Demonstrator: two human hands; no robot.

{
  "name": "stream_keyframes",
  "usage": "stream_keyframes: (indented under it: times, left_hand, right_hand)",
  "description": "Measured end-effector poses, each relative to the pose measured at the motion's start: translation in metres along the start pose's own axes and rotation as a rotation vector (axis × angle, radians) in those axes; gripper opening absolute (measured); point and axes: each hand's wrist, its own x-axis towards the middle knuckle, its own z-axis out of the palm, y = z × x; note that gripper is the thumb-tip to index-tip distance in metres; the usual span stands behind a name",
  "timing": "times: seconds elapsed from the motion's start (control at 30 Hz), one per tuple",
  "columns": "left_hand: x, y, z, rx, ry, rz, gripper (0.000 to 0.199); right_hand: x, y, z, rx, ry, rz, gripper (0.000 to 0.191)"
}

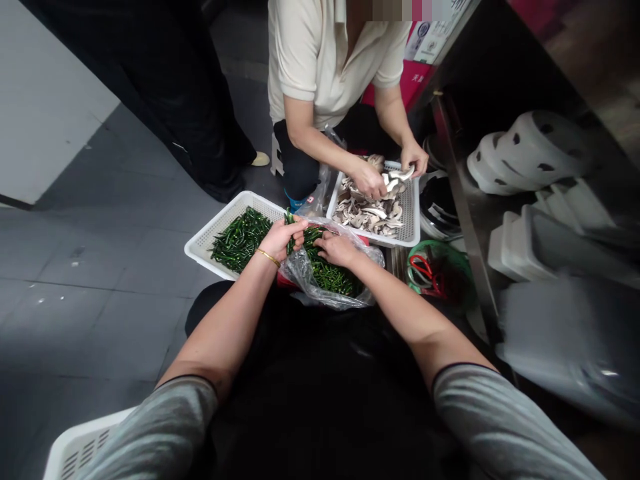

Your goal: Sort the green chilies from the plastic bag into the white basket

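Note:
A small bunch of slim green chili peppers [289,235] is held in my left hand [283,241], closed with the thumb on top, over the right edge of a white basket. My right hand [339,249] reaches into a clear plastic bag [301,268], its fingers curled down onto the loose green chili peppers [333,277] inside. Its fingertips are partly hidden among them. More green chili peppers [240,239] lie heaped in the white basket [204,243] on the left.
Opposite me, a person in a cream shirt [300,60] handles sliced mushrooms [367,208] over another white basket [414,217]. Red-handled scissors [429,275] lie in a green basket [463,267]. Shelves with white containers [525,243] stand right. Someone's dark-trousered legs [165,87] are at left.

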Motion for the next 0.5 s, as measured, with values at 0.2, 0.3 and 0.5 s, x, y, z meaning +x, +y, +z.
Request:
stream_keyframes:
  times: [0.2, 0.3, 0.5]
  left_hand:
    - [0.006, -0.006, -0.004, 0.070, 0.072, 0.001, 0.036]
    - [0.009, -0.012, -0.003, 0.242, 0.107, 0.051, 0.030]
    - [0.008, -0.020, 0.008, 0.481, -0.037, 0.059, 0.019]
  right_hand:
    - [0.007, 0.007, 0.013, 0.157, 0.114, 0.052, 0.025]
    - [0.001, 0.020, 0.008, 0.563, 0.263, 0.131, 0.015]
    - [-0.011, 0.002, -0.018, 1.010, 0.403, 0.118, 0.021]
